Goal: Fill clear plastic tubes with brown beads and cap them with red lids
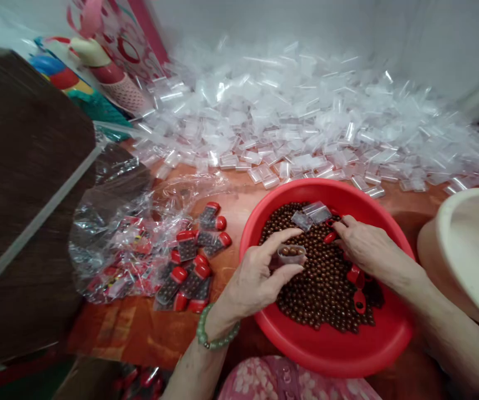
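The left hand (253, 278) pinches an open clear case (291, 259) of brown beads (292, 251) over the red basin (331, 360); tilting could spill them. The right hand (359, 243) seems to pinch a red cap (329, 238), partly hidden; a slack hold could drop it.

Cool, even light of middling strength fills the frame, palest on the wall (289, 22) and on the heap of clear cases (264, 116) across the top, where sharp white glints show and the farther pieces smear into haze. A faint sheen lies on the tabletop (239, 194) near the middle. Crinkled plastic wrap (93, 244) at left throws scattered glare; pinpoint highlights dot the brown beads (322, 289) right of centre. The dark box (26, 194) at far left is dim and streakily blurred, and the white bucket (439, 239) at right looks stretched.
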`<state>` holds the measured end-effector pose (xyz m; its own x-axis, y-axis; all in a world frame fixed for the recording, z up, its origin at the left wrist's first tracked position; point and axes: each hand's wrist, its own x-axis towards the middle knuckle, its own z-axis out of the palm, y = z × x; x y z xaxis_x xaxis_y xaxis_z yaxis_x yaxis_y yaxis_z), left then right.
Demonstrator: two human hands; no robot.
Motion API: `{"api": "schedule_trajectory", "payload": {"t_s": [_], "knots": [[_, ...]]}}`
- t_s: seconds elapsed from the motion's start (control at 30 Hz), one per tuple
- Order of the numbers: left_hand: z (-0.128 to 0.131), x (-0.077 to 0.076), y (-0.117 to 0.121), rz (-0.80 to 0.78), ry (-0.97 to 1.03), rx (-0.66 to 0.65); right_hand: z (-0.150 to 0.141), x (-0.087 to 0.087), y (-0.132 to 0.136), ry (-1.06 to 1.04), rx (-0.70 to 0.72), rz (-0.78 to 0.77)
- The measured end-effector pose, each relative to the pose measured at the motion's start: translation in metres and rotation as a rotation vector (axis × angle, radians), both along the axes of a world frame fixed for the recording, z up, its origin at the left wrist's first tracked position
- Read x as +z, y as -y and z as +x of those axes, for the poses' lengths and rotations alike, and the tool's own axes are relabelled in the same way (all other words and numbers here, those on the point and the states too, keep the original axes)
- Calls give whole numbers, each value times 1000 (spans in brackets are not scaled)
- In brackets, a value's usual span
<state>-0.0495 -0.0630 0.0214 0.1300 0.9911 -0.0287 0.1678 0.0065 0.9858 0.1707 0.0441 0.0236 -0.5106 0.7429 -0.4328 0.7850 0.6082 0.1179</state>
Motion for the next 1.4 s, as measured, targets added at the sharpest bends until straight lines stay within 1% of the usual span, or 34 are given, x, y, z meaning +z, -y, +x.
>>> {"api": "schedule_trajectory", "payload": {"t_s": [0.07, 0.13, 0.2, 0.3, 0.43, 0.5, 0.57, 0.63, 0.67, 0.7, 0.77, 0.87, 0.93, 1.13, 1.27, 1.4], "knots": [[4, -1, -1, 11, -25, -13, -1, -2, -1, 50, -50, 0], [8, -1, -1, 11, -8, -49, -3, -3, 0, 42, -67, 4], [12, -1, 0, -5, 67, -50, -4, -4, 0, 25, -74, 12], [19, -2, 0, -45, 160, 9, -2, -4, -1, -14, -76, 26], [26, -9, 0, -121, 316, 16, 3, -6, -2, -81, -89, 62], [26, -15, -1, -102, 294, 52, 4, -7, -3, -125, -91, 85], [26, -21, -2, -36, 183, 87, 5, -9, -3, -177, -88, 107], [26, -25, -2, 31, 94, 74, 5, -10, -5, -237, -84, 129], [27, -26, -2, 54, 90, 55, 5, -11, -6, -270, -83, 140], [27, -26, -1, 65, 122, 33, 6, -11, -7, -304, -80, 151], [27, -23, -1, 42, 263, -1, 8, -13, -9, -372, -78, 170], [24, -17, -2, -28, 482, -4, 12, -15, -13, -478, -83, 202], [22, -14, -3, -46, 539, 5, 14, -17, -15, -565, -82, 224], [22, -16, -1, -45, 594, 34, 17, -19, -17, -811, 12, 226], [22, -17, -1, -47, 613, 59, 17, -22, -17, -879, 63, 224], [21, -15, -2, -87, 546, 79, 16, -21, -14, -962, 129, 185]]}}
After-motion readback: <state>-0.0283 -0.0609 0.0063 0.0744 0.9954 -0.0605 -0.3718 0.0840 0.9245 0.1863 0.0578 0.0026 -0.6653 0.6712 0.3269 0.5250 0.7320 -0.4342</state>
